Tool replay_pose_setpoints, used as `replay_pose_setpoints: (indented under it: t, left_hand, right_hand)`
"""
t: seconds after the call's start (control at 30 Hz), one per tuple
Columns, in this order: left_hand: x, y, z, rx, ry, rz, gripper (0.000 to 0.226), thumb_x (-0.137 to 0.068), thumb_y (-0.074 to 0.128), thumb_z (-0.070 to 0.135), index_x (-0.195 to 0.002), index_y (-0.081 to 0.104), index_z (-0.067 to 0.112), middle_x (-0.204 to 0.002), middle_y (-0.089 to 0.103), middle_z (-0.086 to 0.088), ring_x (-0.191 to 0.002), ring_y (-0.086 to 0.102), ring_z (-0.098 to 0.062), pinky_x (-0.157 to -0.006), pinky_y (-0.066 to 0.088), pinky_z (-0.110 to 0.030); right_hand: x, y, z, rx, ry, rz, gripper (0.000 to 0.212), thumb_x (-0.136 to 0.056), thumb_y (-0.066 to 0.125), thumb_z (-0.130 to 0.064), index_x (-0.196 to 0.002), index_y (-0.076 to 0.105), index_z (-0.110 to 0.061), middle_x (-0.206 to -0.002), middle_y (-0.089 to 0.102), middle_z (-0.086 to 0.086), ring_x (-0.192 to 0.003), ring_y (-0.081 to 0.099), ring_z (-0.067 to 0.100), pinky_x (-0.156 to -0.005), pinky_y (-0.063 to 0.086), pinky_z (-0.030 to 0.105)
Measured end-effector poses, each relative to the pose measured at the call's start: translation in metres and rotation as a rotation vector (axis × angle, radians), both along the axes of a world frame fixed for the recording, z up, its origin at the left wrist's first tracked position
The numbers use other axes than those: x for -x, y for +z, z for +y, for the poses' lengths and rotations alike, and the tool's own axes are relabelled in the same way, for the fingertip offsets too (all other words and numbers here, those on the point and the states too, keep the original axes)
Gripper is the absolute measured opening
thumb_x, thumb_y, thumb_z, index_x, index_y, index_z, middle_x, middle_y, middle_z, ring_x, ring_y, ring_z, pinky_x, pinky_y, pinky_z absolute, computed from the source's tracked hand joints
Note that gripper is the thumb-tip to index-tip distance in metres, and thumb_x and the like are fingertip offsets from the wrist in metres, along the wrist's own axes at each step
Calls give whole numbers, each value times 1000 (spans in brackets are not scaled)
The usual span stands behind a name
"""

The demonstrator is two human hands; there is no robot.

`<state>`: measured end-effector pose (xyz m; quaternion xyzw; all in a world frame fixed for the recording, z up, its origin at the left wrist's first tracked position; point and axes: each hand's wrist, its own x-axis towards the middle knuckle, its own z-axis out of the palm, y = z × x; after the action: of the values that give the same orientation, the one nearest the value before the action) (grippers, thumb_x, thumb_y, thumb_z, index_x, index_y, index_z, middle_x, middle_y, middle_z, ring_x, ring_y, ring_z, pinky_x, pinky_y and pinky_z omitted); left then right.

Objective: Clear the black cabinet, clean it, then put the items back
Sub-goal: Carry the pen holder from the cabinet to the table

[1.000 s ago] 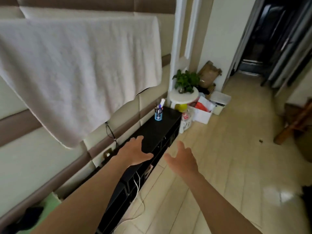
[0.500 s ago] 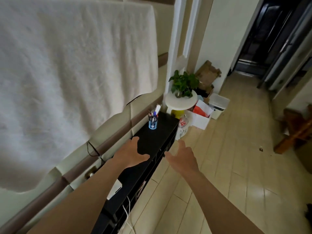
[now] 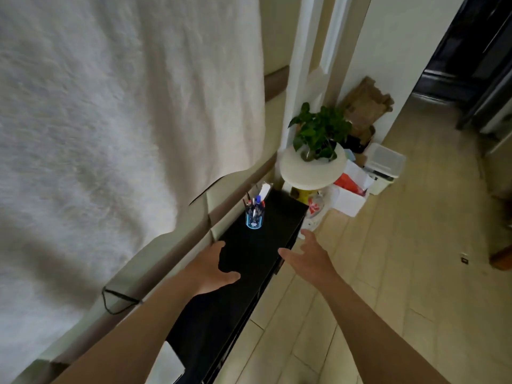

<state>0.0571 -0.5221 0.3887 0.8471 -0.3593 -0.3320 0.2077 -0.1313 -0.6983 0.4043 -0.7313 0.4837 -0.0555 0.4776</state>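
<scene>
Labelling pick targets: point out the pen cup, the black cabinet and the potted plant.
pen cup (image 3: pixel 255 218), head view, on its clear wall.
black cabinet (image 3: pixel 279 217), head view, on the bare top beside the cup.
potted plant (image 3: pixel 318 128), head view, on its green leaves.

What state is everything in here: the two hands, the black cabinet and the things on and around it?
black cabinet, not yet cleared
pen cup, upright on the cabinet, full of pens
left hand, open and empty, over the cabinet top
right hand, open and empty, over the cabinet's front edge
potted plant, upright on the round stand
white blanket, hanging against the wall
</scene>
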Motion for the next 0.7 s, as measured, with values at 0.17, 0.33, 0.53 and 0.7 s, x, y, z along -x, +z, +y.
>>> replay_pose_setpoints:
  t: [0.17, 0.33, 0.53, 0.7]
  left_hand:
    - [-50, -86, -90, -36, 145, 126, 94, -83, 77, 44, -157, 20, 27, -157, 36, 2, -142, 37, -17, -114, 36, -31]
    - [-101, -224, -204, -64, 307, 220, 116, -60, 86, 60, -155, 25, 32, -154, 40, 7, -140, 39, -12, -115, 36, -32]
    - [-157, -362, -319, 34, 555, 285, 128, -50, 94, 51, -154, 22, 31, -154, 37, 2, -137, 42, -19, -113, 42, -43]
    - [-187, -410, -370, 106, 558, 193, 95, -63, 94, 30, -142, 41, 25, -128, 56, 21, -113, 56, 4, -106, 48, -32]
  right_hand:
    - [-70, -85, -135, -108, 74, 35, 92, -84, 78, -42, -157, 21, -32, -155, 40, 10, -139, 45, 25, -105, 47, 39]
    - [-166, -252, -272, -188, 193, 91, 98, -82, 82, -31, -157, 19, -32, -155, 40, 9, -140, 44, 25, -109, 46, 44]
    - [-247, -405, -361, -217, 414, 126, 121, -70, 91, -27, -158, 9, -39, -161, 31, 2, -143, 39, 24, -111, 44, 45]
    - [-303, -446, -386, -211, 612, -24, 126, -62, 94, -30, -157, 12, -41, -158, 35, -4, -145, 37, 19, -115, 40, 46]
